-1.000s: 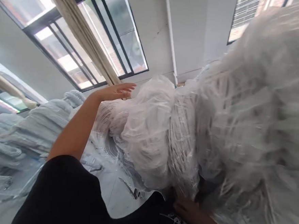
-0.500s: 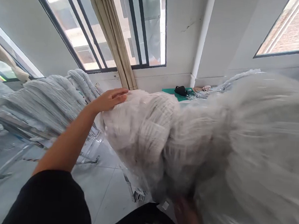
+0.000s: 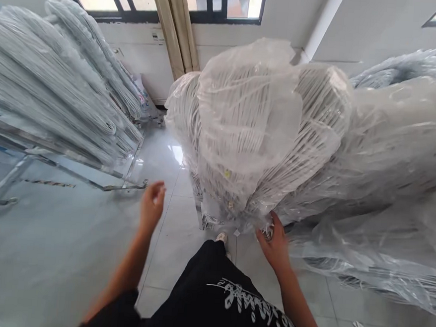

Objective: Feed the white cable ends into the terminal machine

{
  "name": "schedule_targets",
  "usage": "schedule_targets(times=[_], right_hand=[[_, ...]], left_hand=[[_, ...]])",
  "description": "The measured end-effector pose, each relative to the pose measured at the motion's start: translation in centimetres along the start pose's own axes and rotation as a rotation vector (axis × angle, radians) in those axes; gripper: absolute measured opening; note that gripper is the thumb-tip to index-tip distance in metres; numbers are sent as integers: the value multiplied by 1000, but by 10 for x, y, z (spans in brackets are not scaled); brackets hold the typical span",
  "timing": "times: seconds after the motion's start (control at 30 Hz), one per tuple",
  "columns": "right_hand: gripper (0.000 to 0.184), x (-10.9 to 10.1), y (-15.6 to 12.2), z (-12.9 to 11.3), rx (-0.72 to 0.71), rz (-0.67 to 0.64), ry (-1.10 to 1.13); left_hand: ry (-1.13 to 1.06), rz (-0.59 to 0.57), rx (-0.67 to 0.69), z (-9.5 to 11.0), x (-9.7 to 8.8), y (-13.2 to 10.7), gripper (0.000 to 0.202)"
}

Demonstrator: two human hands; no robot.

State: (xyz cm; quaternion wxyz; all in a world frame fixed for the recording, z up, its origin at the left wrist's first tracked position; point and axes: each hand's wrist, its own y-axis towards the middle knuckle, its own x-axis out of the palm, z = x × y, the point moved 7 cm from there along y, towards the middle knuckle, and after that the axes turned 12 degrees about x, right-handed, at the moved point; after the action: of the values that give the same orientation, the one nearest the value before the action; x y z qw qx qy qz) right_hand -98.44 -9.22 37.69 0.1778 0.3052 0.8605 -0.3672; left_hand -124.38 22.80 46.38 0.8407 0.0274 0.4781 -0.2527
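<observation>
A large bundle of thin white cables or tubes [image 3: 309, 135] hangs in front of me, under a clear plastic sheet [image 3: 244, 110]. My right hand [image 3: 277, 245] is at the sheet's lower edge, thumb and fingers around a bit of plastic; the fingertips are partly hidden in its folds. Apart from the bundle, to its left, my left hand [image 3: 152, 206] is in the air over the floor. Its fingers are loosely curled and slightly blurred, with nothing visible in them.
More plastic-covered bundles [image 3: 402, 141] continue to the right. On the left, a metal rack [image 3: 54, 152] carries long wrapped bundles [image 3: 59, 82]. A beige curtain [image 3: 173, 31] hangs by the window, and a white scrap [image 3: 358, 326] lies on the tiled floor.
My left hand has left the top of the bundle and come down to its left. My right hand, earlier blurred beneath the bundle, now shows at the sheet's lower edge. The view has tilted downward.
</observation>
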Motion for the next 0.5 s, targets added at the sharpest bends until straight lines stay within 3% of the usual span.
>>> schedule_targets(times=[0.07,0.13,0.23,0.33,0.43,0.5], right_hand=[[58,-4,-3,-4,-11,89,13],[44,-10,-12,-6,-43,230,16],[27,-11,-34,-9,-120,389,0],[17,10,-53,-14,-156,268,21],[26,47,-64,-25,-125,4,61],[40,69,-63,-33,-96,-89,72]], left_hand=[[-18,-200,-205,-47,40,-83,57],[-29,-359,-311,-70,70,-158,59],[-54,-566,-361,-90,92,-229,40],[-82,-665,-352,-114,91,-239,34],[-85,-646,-328,-139,83,-206,41],[-102,-607,-298,-146,83,-174,42]])
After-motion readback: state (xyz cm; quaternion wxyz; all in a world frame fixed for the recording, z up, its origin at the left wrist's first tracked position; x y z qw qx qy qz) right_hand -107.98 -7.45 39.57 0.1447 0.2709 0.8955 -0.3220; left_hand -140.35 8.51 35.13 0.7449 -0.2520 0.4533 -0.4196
